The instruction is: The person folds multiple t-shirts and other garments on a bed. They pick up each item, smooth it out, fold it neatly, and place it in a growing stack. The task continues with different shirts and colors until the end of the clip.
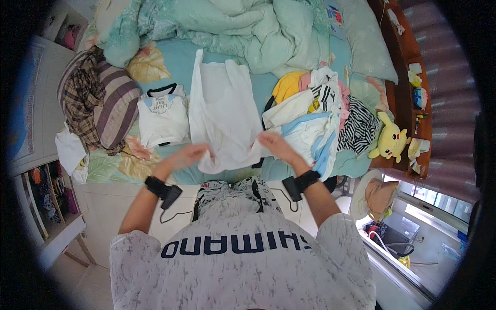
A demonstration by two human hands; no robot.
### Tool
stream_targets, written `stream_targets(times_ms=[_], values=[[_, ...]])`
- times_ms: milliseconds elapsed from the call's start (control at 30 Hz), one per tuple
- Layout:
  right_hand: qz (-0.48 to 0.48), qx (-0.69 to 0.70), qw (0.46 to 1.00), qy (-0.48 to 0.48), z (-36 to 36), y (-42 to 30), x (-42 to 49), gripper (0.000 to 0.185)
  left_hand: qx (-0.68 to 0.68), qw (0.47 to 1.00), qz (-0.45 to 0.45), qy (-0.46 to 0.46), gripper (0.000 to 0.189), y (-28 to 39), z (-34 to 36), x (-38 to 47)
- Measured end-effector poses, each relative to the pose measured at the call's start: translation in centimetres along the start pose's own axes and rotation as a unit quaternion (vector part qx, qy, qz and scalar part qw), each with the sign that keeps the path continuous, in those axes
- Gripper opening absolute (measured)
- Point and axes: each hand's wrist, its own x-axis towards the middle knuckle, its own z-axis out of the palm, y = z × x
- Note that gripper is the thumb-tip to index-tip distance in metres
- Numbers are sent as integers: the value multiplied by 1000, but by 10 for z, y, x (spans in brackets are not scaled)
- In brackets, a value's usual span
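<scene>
A plain white garment (228,104) lies spread on the bed in front of me, two narrow parts of it pointing away from me. My left hand (192,154) pinches its near left side; the fingers are slightly blurred. At the near right corner, my right hand (278,146) grips the cloth between thumb and fingers, and the fabric there is bunched. Left of the garment rests a folded white shirt (164,120) with a black collar and printed writing. On the right is a loose heap of clothes (310,112) in white, yellow, blue and pink.
A striped cushion (118,104) with a plaid cloth (83,97) over it sits at the left. Behind lies a rumpled green quilt (252,31). A black-and-white striped garment (358,126) and a yellow plush toy (391,137) are at the right, beside a wooden shelf (401,89).
</scene>
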Motion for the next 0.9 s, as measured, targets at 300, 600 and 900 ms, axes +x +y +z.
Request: stream_targets(times_ms=[300,600,900], values=[[173,-124,975,-67,121,178,-64,26,242,957,-152,-48,15,-215,124,-44],[127,-96,981,-109,82,151,-47,25,87,973,-208,45,18,-160,96,-46],[94,123,978,137,-32,91,122,28,-198,899,-13,390,27,-128,-77,65]])
